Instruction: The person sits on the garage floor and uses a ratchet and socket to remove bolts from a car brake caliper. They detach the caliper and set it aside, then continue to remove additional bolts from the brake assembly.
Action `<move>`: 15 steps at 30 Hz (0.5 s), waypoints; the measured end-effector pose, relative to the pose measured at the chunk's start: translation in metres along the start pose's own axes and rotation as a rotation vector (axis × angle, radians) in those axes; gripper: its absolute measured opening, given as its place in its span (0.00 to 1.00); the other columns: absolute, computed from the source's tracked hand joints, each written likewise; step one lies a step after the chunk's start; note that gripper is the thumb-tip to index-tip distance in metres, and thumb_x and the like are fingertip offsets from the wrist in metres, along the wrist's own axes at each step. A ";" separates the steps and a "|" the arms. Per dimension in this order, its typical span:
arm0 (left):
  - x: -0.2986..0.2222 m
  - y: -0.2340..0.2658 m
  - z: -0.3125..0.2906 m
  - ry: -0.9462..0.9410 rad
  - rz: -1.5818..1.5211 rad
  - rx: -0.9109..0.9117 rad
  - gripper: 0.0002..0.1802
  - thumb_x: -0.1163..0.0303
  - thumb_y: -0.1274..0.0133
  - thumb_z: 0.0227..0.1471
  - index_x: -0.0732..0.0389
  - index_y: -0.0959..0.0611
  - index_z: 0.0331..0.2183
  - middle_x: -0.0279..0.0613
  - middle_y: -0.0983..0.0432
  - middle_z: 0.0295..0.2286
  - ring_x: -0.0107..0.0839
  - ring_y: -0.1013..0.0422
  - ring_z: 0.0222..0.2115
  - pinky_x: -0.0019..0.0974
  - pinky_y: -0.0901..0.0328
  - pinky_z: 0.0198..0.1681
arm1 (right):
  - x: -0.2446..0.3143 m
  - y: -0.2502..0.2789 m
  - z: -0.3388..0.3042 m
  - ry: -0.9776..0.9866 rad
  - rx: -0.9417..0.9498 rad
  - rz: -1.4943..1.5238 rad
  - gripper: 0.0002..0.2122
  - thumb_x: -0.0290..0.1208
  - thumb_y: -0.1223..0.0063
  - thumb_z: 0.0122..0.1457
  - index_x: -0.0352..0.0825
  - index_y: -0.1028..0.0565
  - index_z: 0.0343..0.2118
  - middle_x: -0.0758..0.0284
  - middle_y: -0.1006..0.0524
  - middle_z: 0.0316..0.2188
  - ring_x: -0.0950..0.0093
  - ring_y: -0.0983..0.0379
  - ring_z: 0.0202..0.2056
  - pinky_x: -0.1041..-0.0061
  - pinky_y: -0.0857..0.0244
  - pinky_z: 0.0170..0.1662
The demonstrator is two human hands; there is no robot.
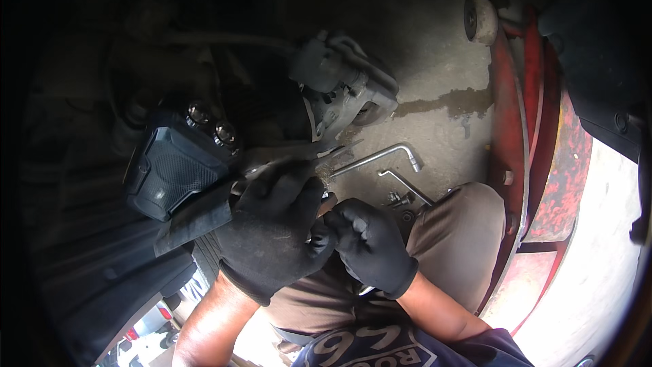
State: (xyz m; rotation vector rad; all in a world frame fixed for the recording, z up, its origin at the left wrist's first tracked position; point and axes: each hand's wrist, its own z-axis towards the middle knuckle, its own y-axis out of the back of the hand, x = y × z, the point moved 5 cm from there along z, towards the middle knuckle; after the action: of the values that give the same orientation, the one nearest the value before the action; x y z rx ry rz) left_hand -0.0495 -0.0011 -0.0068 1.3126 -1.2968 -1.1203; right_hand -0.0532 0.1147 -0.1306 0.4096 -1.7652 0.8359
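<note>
Just beyond our black-gloved left hand and black-gloved right hand, whose curled grips' contents we cannot tell, an L-shaped silver metal wrench lies on grey concrete floor.

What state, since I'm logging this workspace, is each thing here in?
Left hand: gloved, fingers curled, contents unclear
Right hand: gloved, fingers curled, contents unclear
Concrete floor: darkly stained
Farther bent tool: lying on floor
Nearer bent tool: lying on floor
Red wheeled frame: paint worn
Black two-lensed unit: lit or unlit, unclear
</note>
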 end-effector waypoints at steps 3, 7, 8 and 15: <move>-0.004 0.005 0.003 -0.021 0.047 -0.079 0.26 0.63 0.34 0.30 0.55 0.12 0.39 0.39 0.18 0.44 0.42 0.20 0.44 0.42 0.23 0.41 | 0.008 0.000 0.000 0.054 -0.052 -0.100 0.09 0.30 0.37 0.63 0.31 0.26 0.33 0.63 0.29 0.24 0.73 0.35 0.26 0.74 0.36 0.32; -0.005 0.004 -0.001 -0.005 0.054 -0.114 0.25 0.62 0.35 0.32 0.53 0.13 0.40 0.36 0.19 0.41 0.40 0.20 0.42 0.41 0.24 0.37 | 0.008 0.003 0.001 0.030 -0.009 -0.156 0.06 0.25 0.44 0.59 0.31 0.22 0.38 0.55 0.23 0.32 0.59 0.25 0.33 0.66 0.30 0.36; -0.003 0.004 0.000 -0.019 0.057 -0.119 0.25 0.61 0.35 0.32 0.52 0.14 0.40 0.33 0.20 0.41 0.37 0.21 0.44 0.40 0.25 0.34 | 0.007 0.003 0.001 -0.011 0.018 -0.151 0.10 0.23 0.48 0.58 0.32 0.21 0.41 0.52 0.19 0.37 0.52 0.20 0.37 0.62 0.27 0.39; -0.008 0.005 -0.010 -0.109 0.155 -0.205 0.29 0.55 0.35 0.39 0.50 0.14 0.47 0.32 0.22 0.37 0.35 0.23 0.33 0.38 0.28 0.30 | 0.002 0.002 0.000 0.020 -0.044 -0.195 0.09 0.25 0.47 0.59 0.32 0.20 0.40 0.51 0.19 0.35 0.51 0.20 0.37 0.62 0.28 0.39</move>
State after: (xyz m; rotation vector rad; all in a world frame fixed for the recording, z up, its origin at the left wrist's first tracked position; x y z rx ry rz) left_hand -0.0401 0.0071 -0.0010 0.9960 -1.3013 -1.1942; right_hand -0.0553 0.1158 -0.1293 0.5330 -1.6914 0.6599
